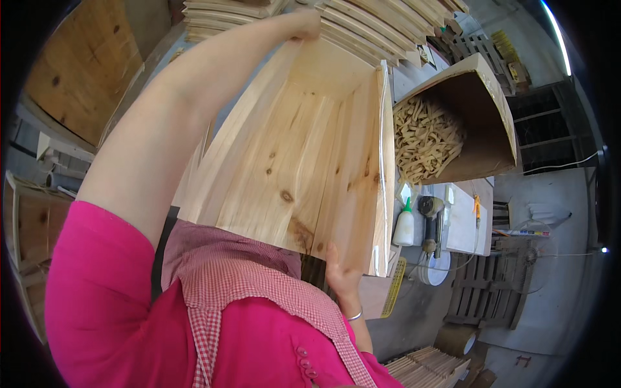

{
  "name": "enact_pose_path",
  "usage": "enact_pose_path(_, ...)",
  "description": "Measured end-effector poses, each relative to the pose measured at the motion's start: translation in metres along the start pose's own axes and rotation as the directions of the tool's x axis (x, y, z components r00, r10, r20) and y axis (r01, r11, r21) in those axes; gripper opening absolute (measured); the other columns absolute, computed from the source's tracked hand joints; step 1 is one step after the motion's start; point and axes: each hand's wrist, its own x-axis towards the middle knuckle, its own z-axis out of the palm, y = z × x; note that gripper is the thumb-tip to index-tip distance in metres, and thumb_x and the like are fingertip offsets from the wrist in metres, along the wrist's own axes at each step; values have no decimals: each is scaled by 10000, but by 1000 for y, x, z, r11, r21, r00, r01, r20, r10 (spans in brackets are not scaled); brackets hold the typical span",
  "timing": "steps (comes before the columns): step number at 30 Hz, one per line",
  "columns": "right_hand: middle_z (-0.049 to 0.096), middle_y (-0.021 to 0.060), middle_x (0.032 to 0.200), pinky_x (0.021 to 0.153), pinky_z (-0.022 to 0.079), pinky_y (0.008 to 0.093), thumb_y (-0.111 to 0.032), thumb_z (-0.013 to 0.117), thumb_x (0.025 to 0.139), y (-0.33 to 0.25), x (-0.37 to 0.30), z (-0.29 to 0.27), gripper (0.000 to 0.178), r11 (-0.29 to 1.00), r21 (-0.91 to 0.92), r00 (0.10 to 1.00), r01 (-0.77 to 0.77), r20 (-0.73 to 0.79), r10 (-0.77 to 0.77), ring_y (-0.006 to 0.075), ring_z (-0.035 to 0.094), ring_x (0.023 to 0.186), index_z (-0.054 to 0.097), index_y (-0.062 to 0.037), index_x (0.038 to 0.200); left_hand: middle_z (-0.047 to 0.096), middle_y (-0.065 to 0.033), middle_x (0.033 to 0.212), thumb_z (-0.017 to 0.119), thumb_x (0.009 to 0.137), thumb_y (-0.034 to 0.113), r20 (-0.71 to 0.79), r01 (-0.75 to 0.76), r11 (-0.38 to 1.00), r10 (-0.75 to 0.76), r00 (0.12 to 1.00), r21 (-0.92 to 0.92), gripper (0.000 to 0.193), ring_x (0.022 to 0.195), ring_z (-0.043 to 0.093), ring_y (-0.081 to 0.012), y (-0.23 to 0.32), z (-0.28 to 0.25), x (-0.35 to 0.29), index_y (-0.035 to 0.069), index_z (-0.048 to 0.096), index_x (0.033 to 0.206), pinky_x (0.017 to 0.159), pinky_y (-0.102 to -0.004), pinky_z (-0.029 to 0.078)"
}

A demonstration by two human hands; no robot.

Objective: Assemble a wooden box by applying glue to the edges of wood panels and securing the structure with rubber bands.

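Note:
An open pale wooden box (284,168), knotty and grained inside, lies tilted in front of my body and fills the middle of the view. My left arm reaches along its left side, and my left hand (306,26) is closed on the rim of the far end, its fingers mostly hidden. At the near right corner my right hand (343,277), with a bangle at the wrist, grips the near edge. Its thumb rests against the inside, while the other fingers are hidden by the wood.
Stacked wooden pieces (369,26) stand beyond the box. To the right are a cardboard carton (495,123) of pale strips (424,139), a green-capped glue bottle (405,225), a dark power tool (430,223) and a white bucket (438,268). A wooden panel (84,71) stands at far left.

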Motion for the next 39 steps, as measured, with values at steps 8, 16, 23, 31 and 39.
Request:
enact_pose_path(8, 687, 147, 1042, 798, 547, 344, -60, 713, 916, 0, 0, 1, 294, 999, -37, 1000, 21, 9, -21, 238, 674, 923, 623, 60, 1169, 671, -214, 639, 563, 834, 147, -12, 87, 994, -88, 996, -70, 267, 572, 699, -362, 5, -15, -16, -52, 697, 717, 546, -453, 580)
enact_pose_path(16, 684, 133, 1060, 807, 538, 331, -57, 719, 910, -1, -1, 5, 302, 1000, -26, 1000, 1, 10, -1, 205, 657, 944, 624, 58, 1172, 677, -210, 659, 545, 849, 173, 6, -108, 979, 108, 994, 172, 317, 594, 705, -366, -12, -3, 6, -65, 695, 703, 565, -461, 581)
enact_pose_path(23, 683, 146, 1103, 842, 547, 362, -105, 718, 914, 0, -2, 4, 379, 977, 24, 977, -214, 27, 213, 243, 668, 972, 601, 53, 1237, 712, -136, 1078, 607, 936, 482, 107, -36, 966, 66, 992, -254, 491, 941, 695, -209, -41, 3, -42, 43, 685, 1142, 769, -371, 548)
enact_pose_path(31, 655, 140, 1028, 884, 490, 367, -170, 617, 934, 32, -47, -30, 319, 982, 169, 996, -88, 26, 85, 216, 602, 985, 617, 81, 1131, 679, -35, 968, 618, 1006, 305, -255, -105, 256, -671, 696, -961, 300, 899, 652, -130, -86, 9, -396, 27, 677, 1103, 818, -293, 521)
enact_pose_path(39, 653, 167, 1116, 867, 488, 350, -199, 494, 1055, 60, -1, -54, 347, 978, -204, 993, -45, -119, 21, 194, 597, 996, 603, 101, 1192, 457, -193, 1421, 747, 888, 425, 512, -217, -756, -596, 619, -618, 726, 1349, 443, -331, -67, 125, -539, 29, 427, 1406, 1165, -480, 332)
